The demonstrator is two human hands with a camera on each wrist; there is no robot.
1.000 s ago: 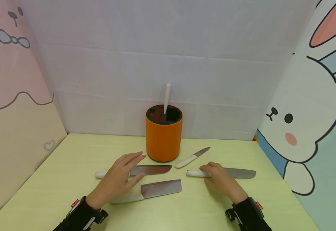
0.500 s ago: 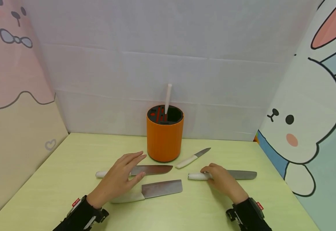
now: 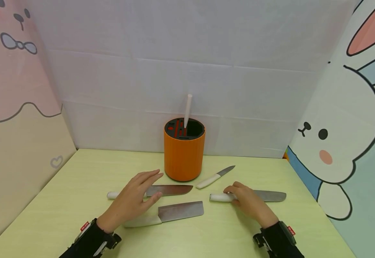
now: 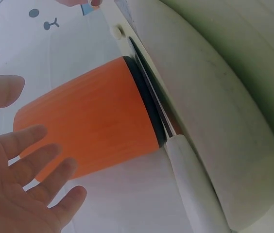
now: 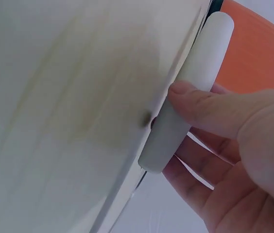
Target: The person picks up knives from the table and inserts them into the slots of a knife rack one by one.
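Observation:
My right hand point(image 3: 246, 200) holds the white handle of a kitchen knife point(image 3: 271, 195) lying at the right of the table. In the right wrist view the thumb lies along one side of the handle point(image 5: 214, 43) and the fingers along the other. Held over the left part of the table, my left hand point(image 3: 135, 197) has its fingers straight and spread. Behind it lies a brown-tinted knife point(image 3: 171, 189), its handle partly covered by that hand. A cleaver point(image 3: 181, 210) lies nearer the front, its white handle point(image 4: 210, 111) large in the left wrist view.
An orange knife holder point(image 3: 184, 157) with a black slotted top stands at the back centre; a white handle point(image 3: 187, 107) sticks up from it. To its right lies a small paring knife point(image 3: 208, 181). A white wall point(image 3: 255, 107) closes off the table's back edge.
The right hand's fingers have shifted slightly on the knife's handle. The left hand stays in place, and the other knives lie where they were.

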